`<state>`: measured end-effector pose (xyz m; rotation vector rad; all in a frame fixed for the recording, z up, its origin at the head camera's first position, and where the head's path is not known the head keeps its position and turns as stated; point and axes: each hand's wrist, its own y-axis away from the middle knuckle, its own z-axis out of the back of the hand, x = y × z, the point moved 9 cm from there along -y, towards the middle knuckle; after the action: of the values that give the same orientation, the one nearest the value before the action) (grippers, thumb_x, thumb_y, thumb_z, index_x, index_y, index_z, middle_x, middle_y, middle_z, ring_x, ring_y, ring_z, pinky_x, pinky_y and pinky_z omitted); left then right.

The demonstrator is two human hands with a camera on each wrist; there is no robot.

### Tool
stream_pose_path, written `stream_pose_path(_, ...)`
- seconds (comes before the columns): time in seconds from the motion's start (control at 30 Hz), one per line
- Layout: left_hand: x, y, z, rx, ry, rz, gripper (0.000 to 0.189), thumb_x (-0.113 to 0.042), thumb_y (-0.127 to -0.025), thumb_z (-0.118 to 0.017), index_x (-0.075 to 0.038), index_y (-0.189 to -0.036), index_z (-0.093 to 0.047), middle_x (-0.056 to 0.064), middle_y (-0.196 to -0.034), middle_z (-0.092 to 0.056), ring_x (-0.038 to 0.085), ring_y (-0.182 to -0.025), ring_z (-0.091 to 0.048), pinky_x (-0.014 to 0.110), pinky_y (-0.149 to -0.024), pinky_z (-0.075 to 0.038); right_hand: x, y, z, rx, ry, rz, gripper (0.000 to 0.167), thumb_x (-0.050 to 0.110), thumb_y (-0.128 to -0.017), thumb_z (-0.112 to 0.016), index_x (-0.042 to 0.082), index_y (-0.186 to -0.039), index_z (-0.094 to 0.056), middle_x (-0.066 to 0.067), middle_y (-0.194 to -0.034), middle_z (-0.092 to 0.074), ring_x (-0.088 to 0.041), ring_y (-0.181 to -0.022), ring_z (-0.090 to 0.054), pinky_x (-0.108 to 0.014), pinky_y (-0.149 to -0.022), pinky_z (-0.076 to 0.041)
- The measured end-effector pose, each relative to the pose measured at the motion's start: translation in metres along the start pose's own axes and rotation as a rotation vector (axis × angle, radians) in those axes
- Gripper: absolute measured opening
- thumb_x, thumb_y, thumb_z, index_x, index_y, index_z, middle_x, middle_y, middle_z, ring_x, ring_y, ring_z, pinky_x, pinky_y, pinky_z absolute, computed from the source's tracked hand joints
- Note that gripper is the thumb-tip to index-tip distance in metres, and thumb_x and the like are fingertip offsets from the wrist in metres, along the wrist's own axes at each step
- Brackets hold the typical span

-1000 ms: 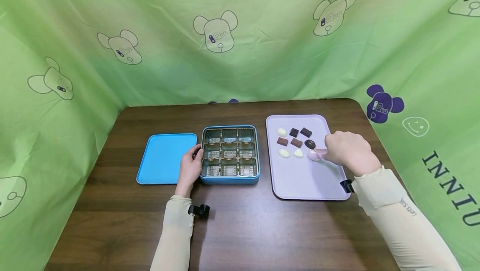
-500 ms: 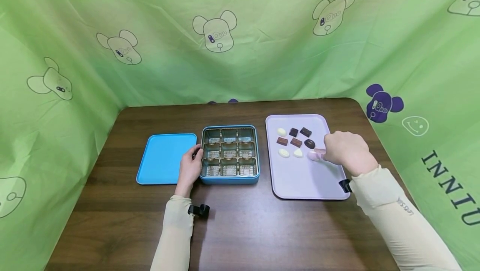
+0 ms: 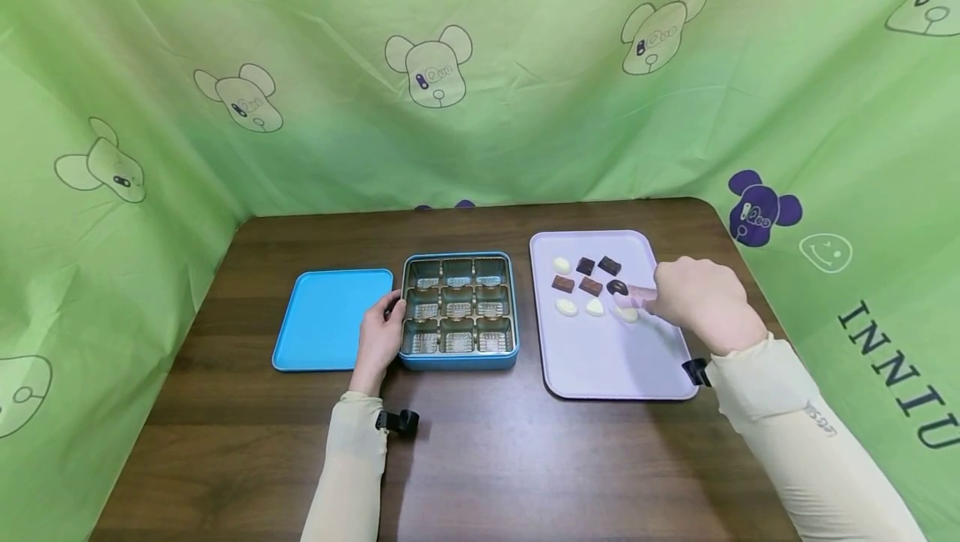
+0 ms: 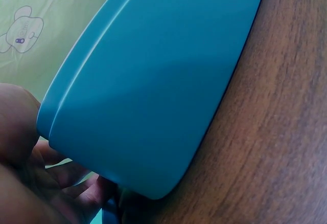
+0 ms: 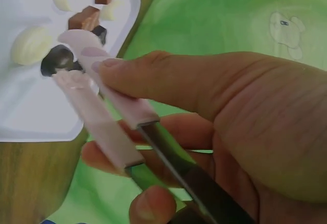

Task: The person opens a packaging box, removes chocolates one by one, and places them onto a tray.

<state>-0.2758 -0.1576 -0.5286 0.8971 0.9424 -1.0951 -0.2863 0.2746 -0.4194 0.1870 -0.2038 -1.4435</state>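
My right hand (image 3: 697, 300) grips a pair of tongs (image 5: 102, 129) with pale pink tips and metal arms. Those tips are at a dark oval chocolate (image 3: 617, 287) on the lilac tray (image 3: 607, 367); whether they touch it I cannot tell. Just below lies a white chocolate (image 3: 627, 315), partly behind the tongs. Other white, brown and dark chocolates are set in rows to the left. My left hand (image 3: 380, 333) holds the left side of a blue box (image 3: 459, 363), its thumb and bent fingers at the wall. Gold compartments inside the box contain nothing.
A flat blue lid (image 3: 330, 321) lies on the wooden table (image 3: 480, 459) left of the box, partly behind the left hand. Green printed cloth (image 3: 525, 125) hangs behind the table and along both sides.
The tong tips have shifted slightly away from me, from over the white chocolate to the dark oval one. My left hand and the box have stayed put.
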Motion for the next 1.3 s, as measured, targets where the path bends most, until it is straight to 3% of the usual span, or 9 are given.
stream_pose_path(0.2, 0.001, 0.0, 0.001, 0.002, 0.006, 0.0, 0.04, -0.019, -0.107, -0.052, -0.001, -0.142, -0.056, 0.021, -0.128, -0.062, 0.031, -0.109, -0.058, 0.046, -0.09, -0.049, 0.007, 0.001, 0.012, -0.107, -0.009, 0.023, 0.038, 0.044, -0.091, -0.065, 0.011, -0.072, -0.063, -0.008, -0.067, -0.057, -0.029, -0.058, -0.053, -0.046, -0.043, -0.04)
stream_pose_path(0.3, 0.0, 0.0, 0.001, -0.001, -0.007, -0.009, 0.04, -0.019, -0.107, -0.052, -0.001, -0.142, -0.056, 0.021, -0.128, -0.062, 0.031, -0.109, -0.059, 0.046, -0.09, -0.049, 0.014, 0.001, 0.017, -0.168, -0.011, 0.042, 0.031, 0.04, -0.09, -0.068, 0.009, -0.087, -0.072, -0.01, -0.069, -0.061, -0.03, -0.057, -0.053, -0.045, -0.043, -0.039)
stream_pose_path(0.4, 0.0, 0.0, 0.001, -0.002, -0.018, -0.018, 0.039, -0.018, -0.107, -0.052, -0.001, -0.141, -0.057, 0.021, -0.128, -0.063, 0.032, -0.11, -0.059, 0.046, -0.091, -0.049, 0.02, 0.001, 0.02, -0.219, -0.022, 0.057, 0.038, 0.041, -0.09, -0.07, 0.009, -0.11, -0.074, -0.016, -0.078, -0.067, -0.034, -0.059, -0.057, -0.046, -0.044, -0.04)
stream_pose_path(0.5, 0.001, 0.0, 0.001, 0.0, -0.018, -0.021, 0.039, -0.018, -0.107, -0.051, -0.001, -0.141, -0.057, 0.021, -0.129, -0.063, 0.032, -0.111, -0.059, 0.047, -0.092, -0.049, 0.025, 0.003, 0.022, -0.268, -0.042, 0.056, 0.045, 0.043, -0.091, -0.069, 0.009, -0.119, -0.071, -0.02, -0.08, -0.068, -0.035, -0.058, -0.057, -0.047, -0.045, -0.04)
stream_pose_path(0.7, 0.002, -0.002, 0.0, -0.002, -0.016, -0.02, 0.038, -0.019, -0.107, -0.052, -0.002, -0.141, -0.058, 0.021, -0.13, -0.062, 0.032, -0.113, -0.059, 0.047, -0.093, -0.049, 0.026, 0.013, 0.036, -0.503, -0.117, 0.046, 0.043, 0.039, -0.091, -0.07, 0.008, -0.121, -0.071, -0.019, -0.067, -0.062, -0.034, -0.048, -0.049, -0.048, -0.039, -0.035)
stream_pose_path(0.83, 0.002, -0.002, 0.0, -0.004, -0.003, -0.016, 0.038, -0.019, -0.107, -0.052, -0.003, -0.141, -0.058, 0.02, -0.129, -0.063, 0.031, -0.112, -0.059, 0.047, -0.092, -0.049, 0.014, 0.02, 0.041, -0.663, -0.184, 0.012, 0.042, 0.034, -0.091, -0.071, 0.008, -0.124, -0.07, -0.021, -0.071, -0.066, -0.034, -0.045, -0.047, -0.049, -0.038, -0.033)
stream_pose_path(0.93, 0.001, -0.002, 0.0, 0.002, 0.002, -0.016, 0.038, -0.019, -0.107, -0.052, -0.002, -0.141, -0.058, 0.021, -0.128, -0.063, 0.031, -0.11, -0.059, 0.046, -0.091, -0.049, 0.0, 0.025, 0.038, -0.735, -0.227, -0.022, 0.041, 0.031, -0.092, -0.071, 0.004, -0.122, -0.07, -0.023, -0.074, -0.068, -0.036, -0.045, -0.048, -0.051, -0.04, -0.033)
stream_pose_path(1.07, 0.001, -0.002, -0.001, 0.004, -0.003, -0.021, 0.038, -0.019, -0.107, -0.051, -0.002, -0.141, -0.058, 0.021, -0.126, -0.064, 0.03, -0.108, -0.06, 0.045, -0.089, -0.05, -0.027, 0.025, 0.025, -0.717, -0.279, -0.1, 0.044, 0.032, -0.094, -0.068, 0.001, -0.125, -0.067, -0.027, -0.082, -0.069, -0.044, -0.054, -0.055, -0.054, -0.044, -0.035)
stream_pose_path(1.3, 0.003, -0.002, -0.001, 0.008, 0.003, -0.011, 0.04, -0.019, -0.107, -0.051, -0.001, -0.142, -0.056, 0.022, -0.129, -0.061, 0.032, -0.111, -0.058, 0.046, -0.092, -0.049, -0.08, 0.018, -0.014, -0.52, -0.314, -0.256, 0.053, 0.043, -0.098, -0.059, 0.002, -0.131, -0.062, -0.03, -0.095, -0.068, -0.054, -0.074, -0.061, -0.057, -0.052, -0.039)
